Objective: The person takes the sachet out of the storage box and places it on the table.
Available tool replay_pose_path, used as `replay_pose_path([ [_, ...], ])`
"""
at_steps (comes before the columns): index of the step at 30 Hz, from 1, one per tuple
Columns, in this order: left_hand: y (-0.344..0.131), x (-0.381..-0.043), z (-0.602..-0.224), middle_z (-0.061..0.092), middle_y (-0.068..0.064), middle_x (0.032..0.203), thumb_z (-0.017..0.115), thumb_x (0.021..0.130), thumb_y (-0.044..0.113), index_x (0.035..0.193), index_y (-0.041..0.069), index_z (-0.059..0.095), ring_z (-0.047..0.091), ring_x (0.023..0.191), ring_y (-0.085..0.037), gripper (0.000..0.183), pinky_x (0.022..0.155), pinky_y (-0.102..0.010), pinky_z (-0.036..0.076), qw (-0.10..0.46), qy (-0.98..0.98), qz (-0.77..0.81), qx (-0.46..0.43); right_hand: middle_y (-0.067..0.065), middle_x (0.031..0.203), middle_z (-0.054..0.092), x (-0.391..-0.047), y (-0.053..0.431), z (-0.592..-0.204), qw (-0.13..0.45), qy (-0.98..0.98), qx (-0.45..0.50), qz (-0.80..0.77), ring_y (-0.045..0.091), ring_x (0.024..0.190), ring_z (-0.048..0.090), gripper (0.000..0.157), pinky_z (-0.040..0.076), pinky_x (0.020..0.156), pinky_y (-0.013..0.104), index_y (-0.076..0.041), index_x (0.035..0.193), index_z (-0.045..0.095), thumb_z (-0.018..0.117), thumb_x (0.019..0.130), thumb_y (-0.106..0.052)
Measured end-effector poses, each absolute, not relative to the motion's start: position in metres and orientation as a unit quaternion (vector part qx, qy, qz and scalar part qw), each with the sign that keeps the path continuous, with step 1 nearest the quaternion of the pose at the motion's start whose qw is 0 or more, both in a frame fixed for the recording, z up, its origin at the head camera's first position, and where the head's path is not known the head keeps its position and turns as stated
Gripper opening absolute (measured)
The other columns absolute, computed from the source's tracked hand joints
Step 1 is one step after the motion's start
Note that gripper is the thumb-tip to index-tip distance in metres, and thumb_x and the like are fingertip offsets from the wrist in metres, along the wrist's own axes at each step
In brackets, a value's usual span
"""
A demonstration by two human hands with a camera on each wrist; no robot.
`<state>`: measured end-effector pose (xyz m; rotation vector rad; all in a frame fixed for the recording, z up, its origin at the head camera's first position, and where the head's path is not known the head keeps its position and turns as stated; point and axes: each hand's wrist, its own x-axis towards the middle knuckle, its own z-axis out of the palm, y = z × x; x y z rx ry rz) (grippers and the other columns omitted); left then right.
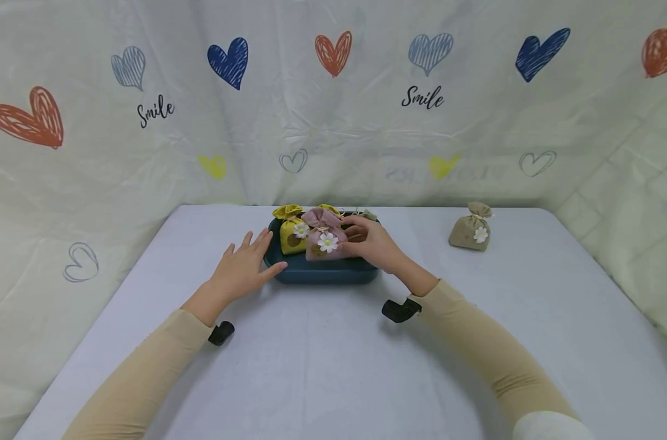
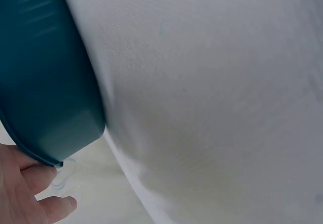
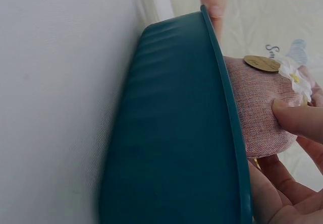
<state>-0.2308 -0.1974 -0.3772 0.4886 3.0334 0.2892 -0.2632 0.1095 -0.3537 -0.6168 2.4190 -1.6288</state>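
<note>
A pink drawstring pouch (image 1: pixel 323 235) with a white flower and a round tag is held by my right hand (image 1: pixel 373 243) over the teal tub (image 1: pixel 327 276). The right wrist view shows the thumb pressed on the pouch's cloth (image 3: pixel 257 103), with the other fingers behind and below it. My left hand (image 1: pixel 242 272) is spread at the tub's left end, its fingertips touching the rim. A yellow pouch (image 1: pixel 292 235) stands in the tub's left part. Behind the pink pouch, another yellow top (image 1: pixel 330 209) and a greenish top (image 1: pixel 368 215) partly show.
A greenish-beige pouch (image 1: pixel 469 229) with a white flower stands on the white table (image 1: pixel 333 366), right of the tub. Behind the table hangs a pale curtain (image 1: pixel 366 134) printed with hearts. Each wrist carries a small black camera.
</note>
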Motion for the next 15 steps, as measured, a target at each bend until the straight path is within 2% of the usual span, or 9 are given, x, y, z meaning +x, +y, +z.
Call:
replay_pose_path([
  [5, -0.197, -0.231, -0.378, 0.015, -0.012, 0.170, 0.045, 0.102, 0.066, 0.165, 0.006, 0.017, 0.013, 0.153, -0.044, 0.091, 0.117, -0.070, 0.015, 0.026, 0.983, 0.092, 0.157, 0.027, 0.133, 0.060, -0.258, 0.118, -0.351, 0.079, 0.812, -0.208, -0.540, 0.039, 0.123, 0.061, 0.057, 0.055, 0.095, 0.044, 0.002, 0.148, 0.049, 0.070, 0.096, -0.003],
  [10, -0.198, -0.231, -0.378, 0.015, -0.012, 0.170, 0.045, 0.102, 0.065, 0.165, 0.005, 0.016, 0.012, 0.153, -0.044, 0.091, 0.117, -0.070, 0.015, 0.026, 0.982, 0.093, 0.159, 0.027, 0.132, 0.060, -0.256, 0.127, -0.353, 0.077, 0.817, -0.209, -0.531, 0.039, 0.120, 0.063, 0.054, 0.058, 0.089, 0.037, 0.002, 0.146, 0.051, 0.071, 0.095, -0.002],
  [15, -0.198, -0.232, -0.378, 0.015, -0.012, 0.170, 0.044, 0.102, 0.066, 0.165, 0.006, 0.016, 0.011, 0.154, -0.044, 0.091, 0.116, -0.070, 0.015, 0.027, 0.983, 0.092, 0.159, 0.027, 0.132, 0.060, -0.253, 0.133, -0.353, 0.079, 0.818, -0.204, -0.532, 0.038, 0.118, 0.063, 0.055, 0.059, 0.087, 0.035, 0.003, 0.146, 0.050, 0.070, 0.095, -0.002],
])
